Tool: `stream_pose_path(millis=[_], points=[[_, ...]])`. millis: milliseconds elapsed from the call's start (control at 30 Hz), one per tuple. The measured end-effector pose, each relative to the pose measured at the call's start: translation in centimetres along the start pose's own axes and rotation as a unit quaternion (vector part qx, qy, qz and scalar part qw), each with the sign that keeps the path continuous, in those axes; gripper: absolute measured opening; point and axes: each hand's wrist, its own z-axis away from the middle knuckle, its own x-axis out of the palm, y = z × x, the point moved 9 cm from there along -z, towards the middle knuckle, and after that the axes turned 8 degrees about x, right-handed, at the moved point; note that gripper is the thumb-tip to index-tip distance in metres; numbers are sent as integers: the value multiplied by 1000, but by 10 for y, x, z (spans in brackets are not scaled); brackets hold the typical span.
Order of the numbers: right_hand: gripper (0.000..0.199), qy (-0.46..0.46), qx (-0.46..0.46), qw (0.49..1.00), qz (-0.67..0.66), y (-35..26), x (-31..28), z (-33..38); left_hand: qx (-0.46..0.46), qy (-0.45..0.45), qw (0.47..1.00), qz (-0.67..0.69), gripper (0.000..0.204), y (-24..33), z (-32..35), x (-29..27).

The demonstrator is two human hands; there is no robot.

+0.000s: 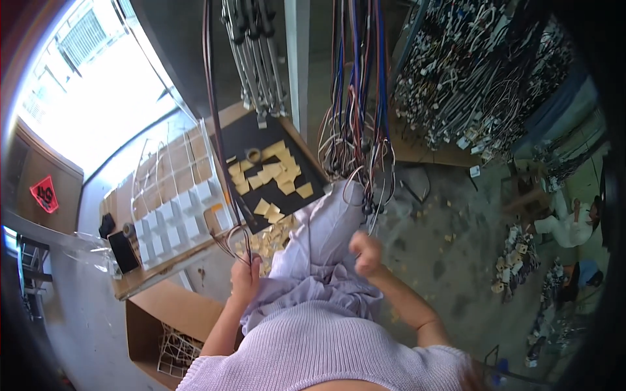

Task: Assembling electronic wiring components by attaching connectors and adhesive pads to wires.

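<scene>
The thin brown wires (249,253) loop up out of the left hand (246,277), left of the frame's centre, its fingers closed round them. The right hand (366,253), right of centre, is curled into a fist just below the hanging wire bundle (355,124); from here I can't tell whether it grips anything. That bundle, at upper centre, is slender blue, brown and white strands, tangled toward the bottom. Flat yellow pieces (280,171) lie scattered across a matt black board (246,135). Both forearms slant inward, elbows bent.
</scene>
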Motion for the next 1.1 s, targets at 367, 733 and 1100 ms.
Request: stream_pose_path(millis=[367,733,1100], points=[[90,147,-135,967,159,-186,-74,-327,0,-37,999,-9,14,17,-15,10],[44,141,-119,976,120,-155,-87,-309,-15,-68,997,27,8,-9,-14,24],[35,1,76,979,-191,-94,-96,-277,-39,-132,987,80,20,-16,-18,25]])
